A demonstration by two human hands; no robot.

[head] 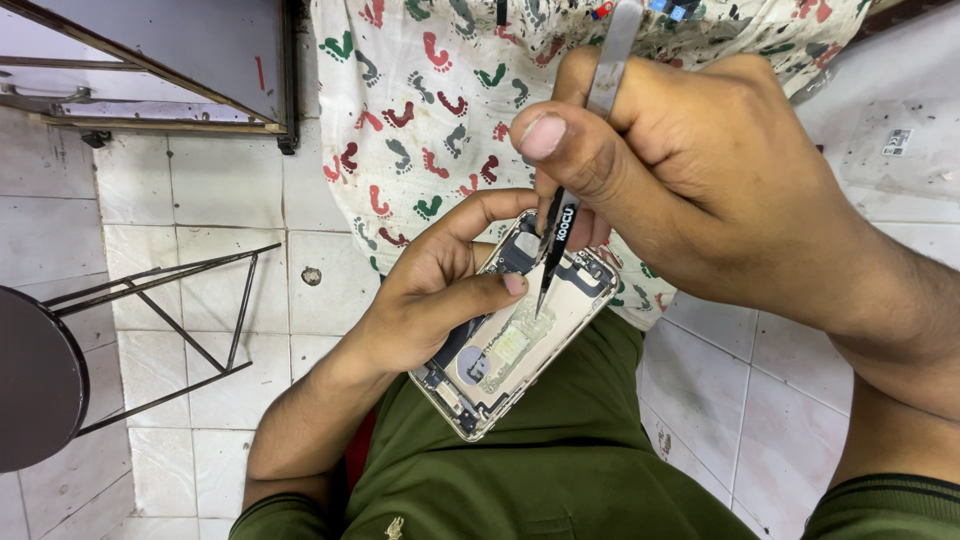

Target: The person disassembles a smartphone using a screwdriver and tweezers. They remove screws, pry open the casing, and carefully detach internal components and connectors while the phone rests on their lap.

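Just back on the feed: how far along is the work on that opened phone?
Done: the phone is already open, its inner parts bare. In hand: the left hand cradles it over the lap while the right hand points tweezers into its upper half. Left: parts remain inside, and no cover is in view.

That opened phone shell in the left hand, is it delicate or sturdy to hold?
The opened phone shell probably feels light and stiff, since its thin metal frame keeps its shape in the left hand. Its exposed parts look fragile; the tweezers in the right hand might easily scratch them.
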